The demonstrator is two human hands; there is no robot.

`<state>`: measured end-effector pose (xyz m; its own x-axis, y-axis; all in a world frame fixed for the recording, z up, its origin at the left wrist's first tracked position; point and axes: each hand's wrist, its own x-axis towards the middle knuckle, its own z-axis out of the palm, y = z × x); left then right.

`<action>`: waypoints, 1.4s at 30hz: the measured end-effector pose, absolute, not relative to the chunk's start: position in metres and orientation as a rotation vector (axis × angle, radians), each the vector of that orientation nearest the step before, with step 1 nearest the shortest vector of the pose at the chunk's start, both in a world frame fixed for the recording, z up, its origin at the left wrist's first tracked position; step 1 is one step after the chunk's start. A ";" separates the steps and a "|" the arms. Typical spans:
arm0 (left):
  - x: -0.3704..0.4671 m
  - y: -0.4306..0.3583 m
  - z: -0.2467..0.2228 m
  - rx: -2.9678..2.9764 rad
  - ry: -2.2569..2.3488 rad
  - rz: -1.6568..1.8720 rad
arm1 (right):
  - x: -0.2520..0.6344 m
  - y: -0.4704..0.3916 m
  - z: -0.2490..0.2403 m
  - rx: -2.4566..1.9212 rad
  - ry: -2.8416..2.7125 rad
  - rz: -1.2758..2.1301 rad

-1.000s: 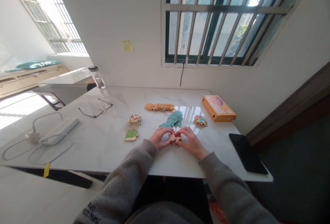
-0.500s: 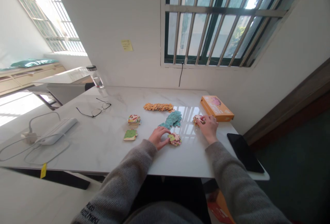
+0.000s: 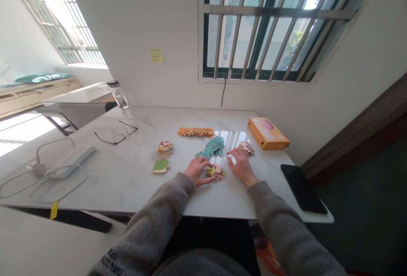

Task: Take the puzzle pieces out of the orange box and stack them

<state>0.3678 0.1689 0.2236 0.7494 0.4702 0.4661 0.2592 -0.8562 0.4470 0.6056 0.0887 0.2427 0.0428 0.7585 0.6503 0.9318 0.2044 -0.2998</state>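
Observation:
My left hand rests at the left side of a small pile of pink and green puzzle pieces, thumb and fingers apart at its edge. My right hand is open over the table, holding nothing, its fingers spread and pointing left. Just beyond it lies another pile of pink and cream puzzle pieces. Teal puzzle pieces are heaped between and behind the hands. Farther back, orange puzzle pieces overlap in a row. A mixed-colour stack of pieces and a green stack stand to the left.
An orange box lies at the back right of the white table. A black phone or tablet is by the right edge. Glasses, a power strip with cables and a clear bottle are on the left.
My right hand has left the pile at the right and moved left towards the near pile, its fingers now spread. My left hand has barely moved; its fingers are slightly more open.

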 end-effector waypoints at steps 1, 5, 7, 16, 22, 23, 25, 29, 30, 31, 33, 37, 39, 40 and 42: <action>0.368 0.169 0.223 2.601 0.570 0.819 | 0.595 0.086 0.244 -1.539 -1.814 -0.229; 0.370 0.168 0.223 2.611 0.609 0.812 | 0.569 0.075 0.249 -1.350 -1.979 0.046; 0.371 0.167 0.224 2.597 0.602 0.826 | 0.566 0.071 0.252 -1.292 -1.996 0.139; 0.368 0.164 0.233 2.431 0.432 1.064 | 0.571 0.068 0.252 -1.236 -1.951 0.214; 0.366 0.166 0.232 2.364 0.476 1.077 | 0.575 0.069 0.249 -1.290 -1.889 0.010; 0.366 0.166 0.231 2.368 0.488 1.084 | 0.577 0.070 0.248 -1.323 -1.863 -0.037; 0.366 0.166 0.230 2.407 0.492 1.073 | 0.586 0.074 0.246 -1.411 -1.791 -0.141; 0.368 0.168 0.225 2.505 0.470 0.973 | 0.617 0.084 0.245 -1.703 -1.524 -0.373; 0.368 0.168 0.224 2.515 0.473 0.948 | 0.626 0.086 0.246 -1.802 -1.428 -0.421; 0.369 0.169 0.222 2.523 0.477 0.924 | 0.635 0.088 0.246 -1.899 -1.323 -0.457; 0.369 0.169 0.220 2.535 0.490 0.878 | 0.651 0.090 0.246 -2.042 -1.184 -0.473; 0.369 0.168 0.220 2.565 0.534 0.801 | 0.663 0.093 0.242 -2.186 -1.145 -0.425; 0.368 0.167 0.221 2.571 0.555 0.779 | 0.663 0.094 0.240 -2.223 -1.153 -0.407; 0.368 0.166 0.222 2.572 0.562 0.771 | 0.663 0.095 0.240 -2.236 -1.155 -0.400; 0.368 0.165 0.223 2.571 0.570 0.760 | 0.662 0.096 0.239 -2.249 -1.150 -0.401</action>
<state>0.3678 0.1653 0.2232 0.7694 0.4827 0.4182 0.2663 -0.8376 0.4769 0.6619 0.0956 0.2394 0.5843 0.6388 0.5005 0.8116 -0.4636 -0.3556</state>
